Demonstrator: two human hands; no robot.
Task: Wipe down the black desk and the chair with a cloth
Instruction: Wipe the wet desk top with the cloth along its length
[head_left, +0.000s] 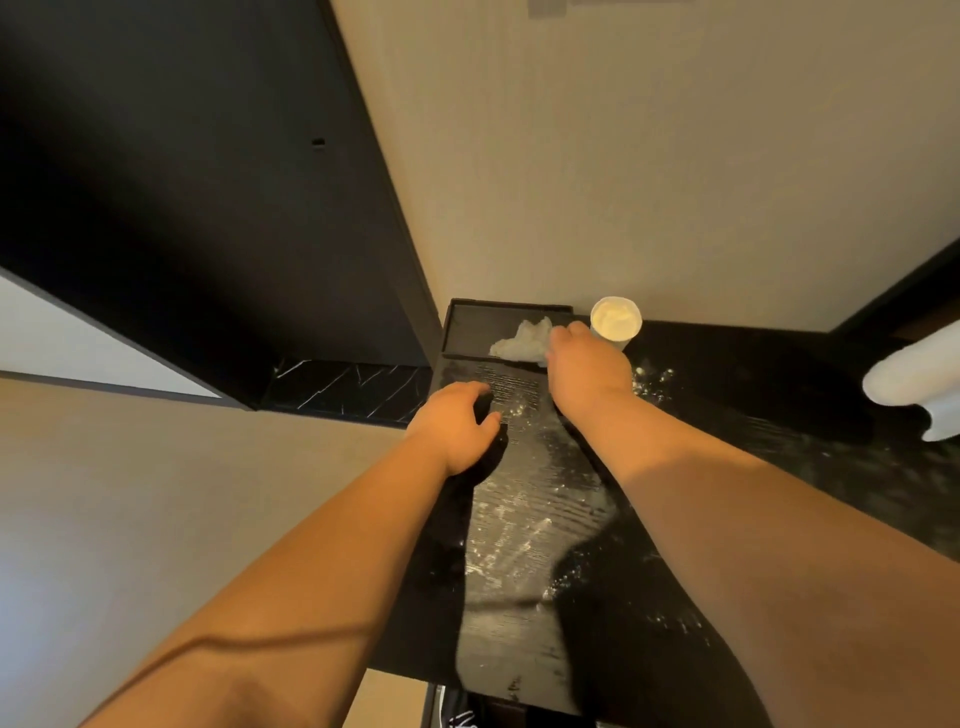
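right hand (587, 364) grasps bunched cloth (522, 338) in black tray (467, 332); left hand (454, 426) on desk (511, 525), grip unclear. Wipe dust streaks toward one edge, skirt cup (615, 319).

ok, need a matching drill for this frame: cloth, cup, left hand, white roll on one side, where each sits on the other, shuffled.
Things
1. cloth
2. cup
3. left hand
4. white roll

Places
A. at the right edge of the view
B. resting on the left edge of the desk
C. in the black tray
D. on the desk just right of the tray, by the wall

Pairs: 1-C, 2-D, 3-B, 4-A
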